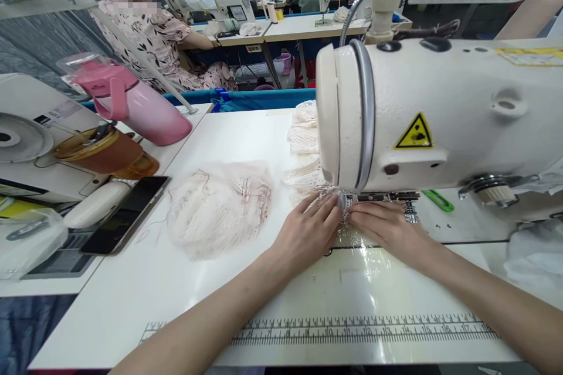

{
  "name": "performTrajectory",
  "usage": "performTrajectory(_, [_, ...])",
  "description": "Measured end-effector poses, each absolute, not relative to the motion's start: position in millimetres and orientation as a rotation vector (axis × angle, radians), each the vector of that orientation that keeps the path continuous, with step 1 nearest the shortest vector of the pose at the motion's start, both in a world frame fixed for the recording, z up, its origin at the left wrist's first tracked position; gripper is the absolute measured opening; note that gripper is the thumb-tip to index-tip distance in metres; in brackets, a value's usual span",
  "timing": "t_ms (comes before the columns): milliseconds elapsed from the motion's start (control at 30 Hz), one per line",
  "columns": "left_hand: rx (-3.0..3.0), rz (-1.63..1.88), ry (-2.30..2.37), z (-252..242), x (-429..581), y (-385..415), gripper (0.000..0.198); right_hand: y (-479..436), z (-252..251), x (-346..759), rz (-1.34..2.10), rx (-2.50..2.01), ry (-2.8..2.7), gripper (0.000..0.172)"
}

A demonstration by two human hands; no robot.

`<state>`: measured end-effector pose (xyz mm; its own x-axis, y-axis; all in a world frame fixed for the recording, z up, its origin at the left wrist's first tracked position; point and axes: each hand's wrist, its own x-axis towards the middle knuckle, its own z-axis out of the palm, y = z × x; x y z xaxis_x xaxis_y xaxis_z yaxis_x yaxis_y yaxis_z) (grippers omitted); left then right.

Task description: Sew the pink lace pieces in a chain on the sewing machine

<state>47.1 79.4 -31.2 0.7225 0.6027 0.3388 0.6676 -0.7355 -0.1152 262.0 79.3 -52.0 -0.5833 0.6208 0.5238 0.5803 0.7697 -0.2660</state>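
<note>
Lace (pixel 304 137) on bench (pixel 264 299), beneath and beside sewing machine (pixel 457 105) head; looks light, soft, probably easy to snag or stretch; best steadied flat near edges; left hand (pixel 311 225), right hand (pixel 391 225): fingers extended at lace, cannot tell whether pinching

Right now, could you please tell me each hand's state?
Left hand: laid on the lace; grip cannot be told.
Right hand: at the lace; grip cannot be told.
</note>
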Motion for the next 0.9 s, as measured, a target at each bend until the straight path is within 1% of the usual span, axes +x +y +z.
performTrajectory(167, [-2.697, -0.441, -0.993, -32, 48, 79, 0.027, 81, -48, 261, -0.029, -0.960, -2.308, 0.022])
performTrajectory(300, [-2.677, -0.504, -0.972, -31, 49, 78, 0.028, 82, -46, 261, -0.045, -0.981, -2.272, 0.023])
performTrajectory(633, [-2.648, -0.474, -0.966, -32, 49, 79, 0.030, 83, -35, 263, 0.121, -1.114, -2.246, 0.026])
performTrajectory(733, [-2.647, -0.446, -0.961, -31, 49, 79, 0.031, 83, -43, 266, 0.136, -1.125, -2.243, 0.026])
performTrajectory(900, [-2.655, -0.431, -0.985, -31, 50, 80, 0.032, 81, -65, 272, 0.067, -1.176, -2.239, 0.029])
